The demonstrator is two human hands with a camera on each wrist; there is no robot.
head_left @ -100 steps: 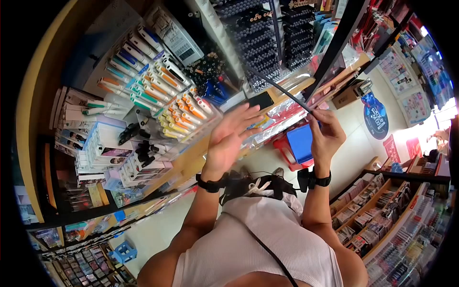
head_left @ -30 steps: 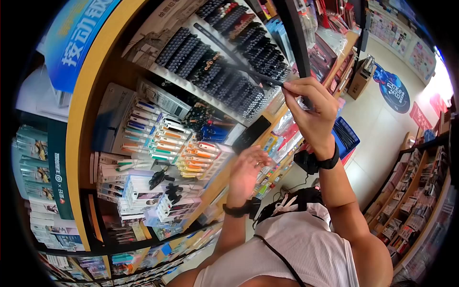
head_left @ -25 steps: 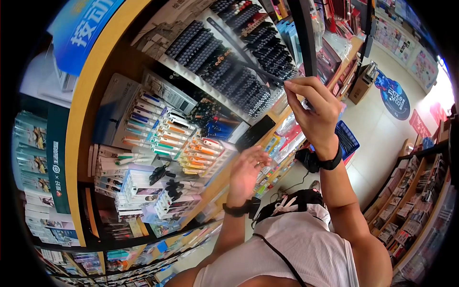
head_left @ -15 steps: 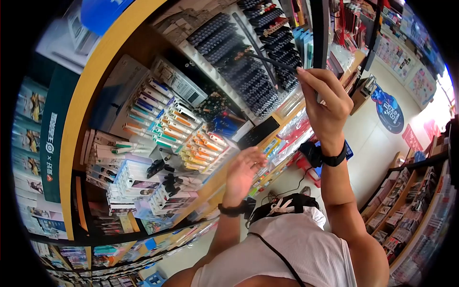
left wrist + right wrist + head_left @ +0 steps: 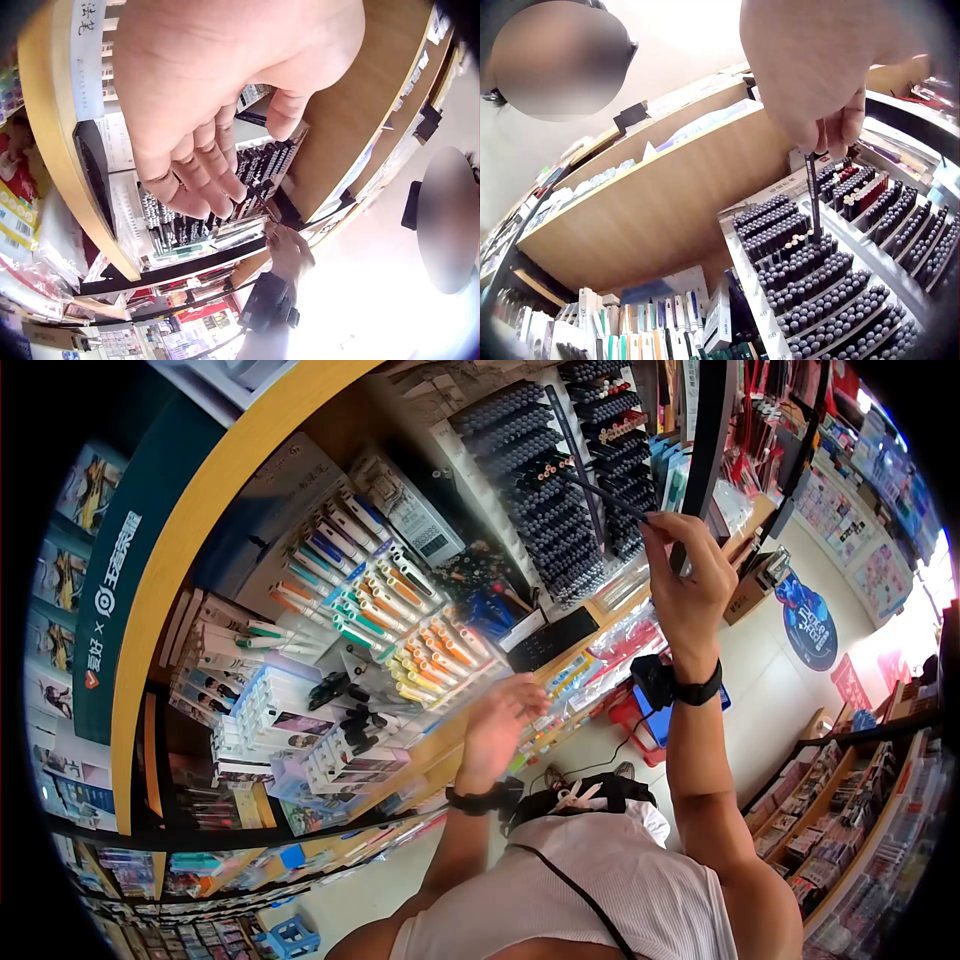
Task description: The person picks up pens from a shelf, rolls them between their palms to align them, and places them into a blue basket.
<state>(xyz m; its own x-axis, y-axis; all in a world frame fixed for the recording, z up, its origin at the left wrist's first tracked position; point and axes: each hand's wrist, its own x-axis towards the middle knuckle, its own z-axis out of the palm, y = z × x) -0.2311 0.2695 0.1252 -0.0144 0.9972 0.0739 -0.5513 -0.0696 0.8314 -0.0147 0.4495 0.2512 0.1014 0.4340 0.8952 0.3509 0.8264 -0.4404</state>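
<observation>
My right hand (image 5: 695, 585) pinches a dark pencil (image 5: 814, 195) near its top end, between thumb and fingertips. The pencil slants down from the fingers, its lower end among the packed rows of a pencil rack (image 5: 463, 468), close to several pale-ended pencils (image 5: 799, 241) in the right wrist view. My left hand (image 5: 500, 725) hangs in front of the shelf edge, holding nothing, its fingers loosely bent. In the left wrist view its palm (image 5: 232, 67) fills the upper part, with the right hand (image 5: 289, 251) farther off beyond it.
Left of the rack stand a boxed calculator-like package (image 5: 405, 510) and rows of white pens with coloured clips (image 5: 380, 595). A black phone-like slab (image 5: 552, 639) lies at the shelf edge. A black upright post (image 5: 712, 440) rises right of the rack. A blue basket (image 5: 655, 728) is below.
My right hand has carried the pencil up and forward to the rack's rows. The left hand has drawn its spread fingers in to a loose bend. The head view has turned.
</observation>
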